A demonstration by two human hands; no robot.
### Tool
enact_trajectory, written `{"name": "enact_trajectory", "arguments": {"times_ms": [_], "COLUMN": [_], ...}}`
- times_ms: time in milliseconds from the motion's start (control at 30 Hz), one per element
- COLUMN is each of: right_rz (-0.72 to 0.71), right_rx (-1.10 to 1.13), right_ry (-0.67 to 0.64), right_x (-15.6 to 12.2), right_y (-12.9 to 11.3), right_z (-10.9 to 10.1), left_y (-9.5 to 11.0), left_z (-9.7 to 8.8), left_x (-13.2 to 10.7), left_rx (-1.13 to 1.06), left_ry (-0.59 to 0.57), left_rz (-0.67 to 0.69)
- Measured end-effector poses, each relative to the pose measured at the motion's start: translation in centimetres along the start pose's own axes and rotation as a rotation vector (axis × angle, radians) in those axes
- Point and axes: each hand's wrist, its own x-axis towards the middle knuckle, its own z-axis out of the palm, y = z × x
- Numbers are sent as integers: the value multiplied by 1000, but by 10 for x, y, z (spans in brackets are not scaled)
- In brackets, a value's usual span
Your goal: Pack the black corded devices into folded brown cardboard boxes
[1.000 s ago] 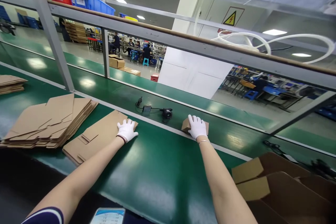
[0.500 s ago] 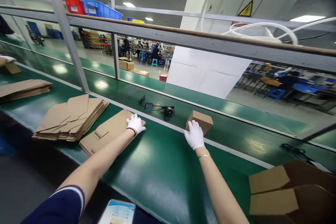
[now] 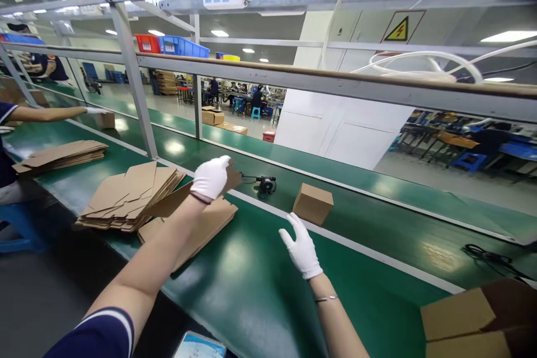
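My left hand point(image 3: 211, 179), in a white glove, is closed on the edge of a flat cardboard box blank point(image 3: 171, 201). That blank is tilted up off a low pile of flat blanks point(image 3: 212, 225), and my forearm covers part of it. My right hand point(image 3: 301, 250), also gloved, has its fingers apart and holds nothing. Just beyond its fingertips a small closed carton point(image 3: 313, 204) sits on the green conveyor belt point(image 3: 386, 229). A black power adapter with its cable point(image 3: 265, 184) lies on the belt, partly hidden behind the lifted blank.
A taller stack of blanks point(image 3: 126, 196) lies to the left, with another stack point(image 3: 62, 154) farther along. Open cartons point(image 3: 459, 313) stand at lower right near a black cable point(image 3: 489, 254). A metal post point(image 3: 134, 67) rises at left. A co-worker's arm point(image 3: 50, 114) reaches to a box.
My left hand has lifted a blank off the low pile. My right hand has come away from the small carton and opened. The view has tilted up, bringing a co-worker into sight at left.
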Motion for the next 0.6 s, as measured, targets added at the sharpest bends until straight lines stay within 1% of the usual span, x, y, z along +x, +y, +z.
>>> {"name": "enact_trajectory", "arguments": {"times_ms": [33,67,100,133,167,233,300,367,400,433,467,533,567,600], "right_rz": [4,-2,-19,-46,-72,-121,-197,-291,-316,-314,-285,-185,-140,-116], "right_rx": [108,228,354,472,570,668,599,462,409,382,375,391,421,476], "right_ry": [-4,-20,-37,-51,-51,-40,-72,-94,-65,-1,96,321,391,411], "right_x": [5,10,14,17,19,15,4,-9,-14,-18,-19,-18,-16,-14], "right_y": [-14,-29,-46,-64,-81,-113,-135,-144,-144,-140,-135,-122,-116,-112], "right_z": [0,-1,-3,-6,-9,-18,-27,-35,-39,-42,-47,-56,-60,-64], "left_y": [2,5,9,14,20,33,42,49,51,52,54,58,60,63], "left_z": [-14,-24,-29,-28,-23,-4,19,35,39,41,41,35,31,27], "left_x": [-2,-4,-7,-10,-14,-22,-29,-36,-39,-43,-48,-57,-63,-68], "left_rx": [-105,-244,-397,-533,-623,-654,-662,-749,-810,-883,-972,-1190,-1293,-1375], "left_ry": [96,171,220,237,228,188,188,168,147,111,48,-157,-270,-368], "left_rz": [45,96,148,195,227,224,181,212,254,303,346,395,407,412]}}
